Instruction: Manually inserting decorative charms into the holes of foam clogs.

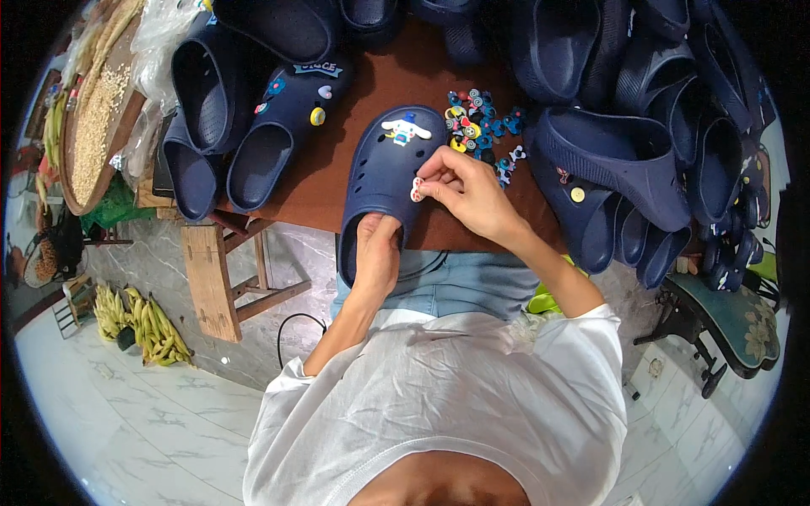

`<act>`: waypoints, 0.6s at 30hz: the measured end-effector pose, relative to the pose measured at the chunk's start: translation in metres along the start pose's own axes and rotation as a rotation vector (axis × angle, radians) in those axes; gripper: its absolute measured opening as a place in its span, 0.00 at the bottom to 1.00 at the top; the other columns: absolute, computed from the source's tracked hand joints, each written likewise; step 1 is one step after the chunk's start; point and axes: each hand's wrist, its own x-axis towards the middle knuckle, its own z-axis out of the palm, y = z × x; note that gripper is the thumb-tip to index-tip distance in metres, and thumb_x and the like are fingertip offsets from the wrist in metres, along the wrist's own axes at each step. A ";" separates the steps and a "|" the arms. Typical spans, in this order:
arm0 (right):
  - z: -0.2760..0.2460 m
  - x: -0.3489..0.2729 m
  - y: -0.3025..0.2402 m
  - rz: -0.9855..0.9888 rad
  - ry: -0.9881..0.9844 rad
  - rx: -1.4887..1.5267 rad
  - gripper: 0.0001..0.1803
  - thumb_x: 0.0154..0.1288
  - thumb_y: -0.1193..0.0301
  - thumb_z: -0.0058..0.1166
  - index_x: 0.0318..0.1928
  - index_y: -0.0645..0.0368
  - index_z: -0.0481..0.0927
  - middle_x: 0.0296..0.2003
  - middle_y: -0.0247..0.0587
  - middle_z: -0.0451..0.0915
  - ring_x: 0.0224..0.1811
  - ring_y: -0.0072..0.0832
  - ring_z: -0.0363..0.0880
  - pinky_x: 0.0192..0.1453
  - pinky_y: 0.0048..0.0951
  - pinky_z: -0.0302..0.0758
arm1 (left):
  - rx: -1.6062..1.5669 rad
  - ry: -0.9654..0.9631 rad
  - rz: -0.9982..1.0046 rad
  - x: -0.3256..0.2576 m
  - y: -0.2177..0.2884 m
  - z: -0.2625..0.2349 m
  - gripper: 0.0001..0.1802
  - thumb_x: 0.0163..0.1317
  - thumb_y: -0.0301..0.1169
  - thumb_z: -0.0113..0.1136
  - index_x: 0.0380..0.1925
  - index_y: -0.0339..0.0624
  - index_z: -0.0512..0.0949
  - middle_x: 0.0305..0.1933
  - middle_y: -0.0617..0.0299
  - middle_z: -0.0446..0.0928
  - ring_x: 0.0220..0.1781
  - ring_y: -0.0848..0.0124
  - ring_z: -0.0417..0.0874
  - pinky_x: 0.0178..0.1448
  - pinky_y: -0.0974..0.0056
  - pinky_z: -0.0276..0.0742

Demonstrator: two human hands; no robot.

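Observation:
A navy blue clog [375,173] lies on the brown table in front of me, its toe pointing away. A white cartoon shoe charm with a blue hat [406,128] sits on its toe. My left hand [377,253] reaches into the clog's heel opening, fingers inside and partly hidden, gripping the shoe. Between thumb and forefinger, my right hand [468,194] pinches a small white shoe charm with red marks [417,189] at the clog's right side. Whether the charm is seated in a hole, I cannot tell. Just beyond the right hand is a pile of colourful shoe charms [477,122].
Decorated navy clogs [263,160] stand at the left, and many more navy clogs [607,160] are stacked at the right. The brown tabletop [396,72] shows between them. A wooden stool [211,282], bananas [159,329] and a grain tray [97,135] are at the left.

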 end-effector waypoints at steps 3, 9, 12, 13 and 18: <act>0.011 -0.012 0.030 0.007 0.133 0.085 0.08 0.69 0.77 0.58 0.46 0.65 0.75 0.41 0.38 0.81 0.43 0.20 0.81 0.46 0.22 0.79 | -0.058 -0.025 0.030 -0.001 0.006 0.007 0.12 0.63 0.20 0.53 0.45 0.34 0.79 0.51 0.59 0.81 0.55 0.73 0.79 0.64 0.67 0.70; 0.026 -0.034 0.042 -0.048 0.256 0.199 0.16 0.67 0.76 0.61 0.52 0.64 0.73 0.46 0.37 0.77 0.48 0.22 0.77 0.53 0.25 0.77 | -0.036 -0.106 -0.006 -0.002 0.001 -0.014 0.07 0.61 0.22 0.55 0.39 0.38 0.79 0.49 0.61 0.80 0.53 0.72 0.78 0.63 0.66 0.68; 0.036 -0.030 0.034 -0.064 0.281 0.219 0.18 0.63 0.76 0.65 0.51 0.63 0.73 0.44 0.37 0.78 0.46 0.22 0.79 0.52 0.26 0.78 | -0.140 -0.151 0.035 -0.003 -0.001 -0.019 0.02 0.61 0.25 0.58 0.30 0.43 0.75 0.43 0.62 0.79 0.50 0.72 0.76 0.61 0.65 0.67; 0.040 -0.028 0.032 -0.075 0.292 0.182 0.18 0.63 0.76 0.65 0.50 0.64 0.74 0.43 0.36 0.79 0.45 0.22 0.79 0.50 0.26 0.78 | -0.143 -0.136 0.024 -0.003 0.001 -0.019 0.05 0.61 0.26 0.58 0.27 0.45 0.73 0.42 0.63 0.78 0.50 0.72 0.76 0.59 0.65 0.66; 0.047 -0.026 0.032 -0.100 0.376 0.149 0.15 0.62 0.72 0.67 0.44 0.63 0.75 0.37 0.38 0.81 0.40 0.22 0.81 0.44 0.26 0.80 | -0.089 -0.071 0.007 -0.008 0.008 -0.001 0.06 0.66 0.33 0.56 0.37 0.43 0.77 0.45 0.65 0.77 0.50 0.73 0.74 0.57 0.64 0.65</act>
